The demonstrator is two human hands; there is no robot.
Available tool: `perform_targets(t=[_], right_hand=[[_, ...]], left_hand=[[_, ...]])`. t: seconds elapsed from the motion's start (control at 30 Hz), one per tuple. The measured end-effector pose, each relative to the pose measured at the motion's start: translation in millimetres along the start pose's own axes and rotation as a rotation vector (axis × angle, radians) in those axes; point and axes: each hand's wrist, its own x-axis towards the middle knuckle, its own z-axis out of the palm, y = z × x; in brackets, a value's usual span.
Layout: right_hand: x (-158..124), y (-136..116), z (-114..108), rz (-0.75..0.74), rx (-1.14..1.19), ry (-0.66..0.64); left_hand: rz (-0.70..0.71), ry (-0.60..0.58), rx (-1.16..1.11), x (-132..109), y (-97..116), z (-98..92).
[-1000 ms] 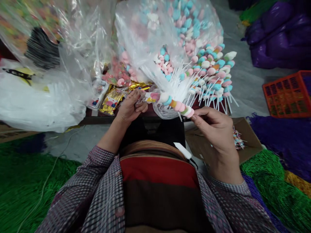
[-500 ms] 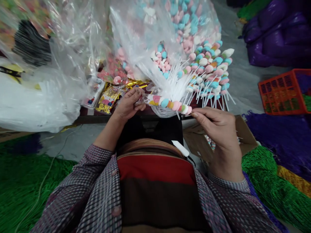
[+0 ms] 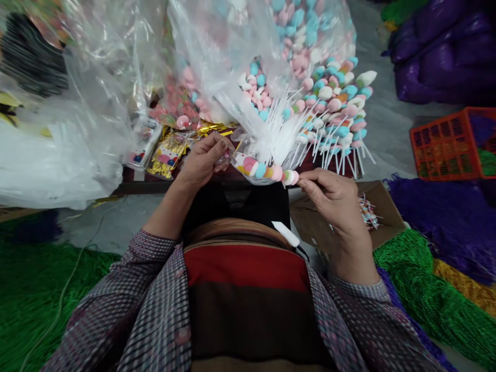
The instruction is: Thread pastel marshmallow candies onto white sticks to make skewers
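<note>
A candy skewer of pink, blue, white, orange and green pieces lies crosswise between my two hands, over the table's front edge. My right hand pinches its right end between thumb and fingertips; the stick there is mostly hidden. At the other end, my left hand has thumb and fingers closed on a clear printed wrapper, which covers the skewer's left part. How far the wrapper reaches along the candy is hard to tell. Just behind stands a bundle of white sticks, beside a pile of finished candy skewers.
Large clear bags of candy fill the table's back. Gold-tied packets lie left of my left hand, near a white plastic bag. Below right stands a cardboard box with wrapped pieces; an orange crate is farther right.
Both hands and the skewer have shifted slightly left in view, with the right hand nearer the left. The view has turned a little, showing more of the box's contents. Both grips stay closed.
</note>
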Motion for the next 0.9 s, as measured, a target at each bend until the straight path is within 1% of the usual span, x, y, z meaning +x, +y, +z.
perform_targets(t=[0.13,0.2,0.27,0.37,0.47,0.53,0.57,0.67,0.77,0.9], right_hand=[[1,6,10,0.06,0.088,0.031],[0,8,13,0.111,0.131,0.013],[-1,9,14,0.157,0.165,-0.019],[-2,8,15,0.175,0.177,-0.031],[-2,8,18,0.121,0.172,-0.015],[-2,8,22,0.088,0.181,-0.003],[-2,8,24,0.085,0.196,0.003],[-1,7,32,0.115,0.311,0.031],[1,3,40,0.187,0.437,0.04],[1,-1,54,0.308,0.55,0.102]], left_hand=[[0.089,-0.098,0.08,0,-4,-3.3],[0.127,-0.138,0.136,-1,-5,-6.7],[0.15,-0.15,0.2,-2,-3,-8.6],[0.141,-0.105,0.303,-5,5,-6.2],[0.064,-0.035,0.335,-9,16,0.0],[0.004,-0.034,0.265,-12,21,3.6],[-0.021,-0.052,0.203,-12,23,5.2],[-0.058,-0.177,-0.008,-13,27,10.5],[-0.013,-0.31,-0.118,-12,31,16.8],[0.082,-0.382,-0.128,-11,33,19.4]])
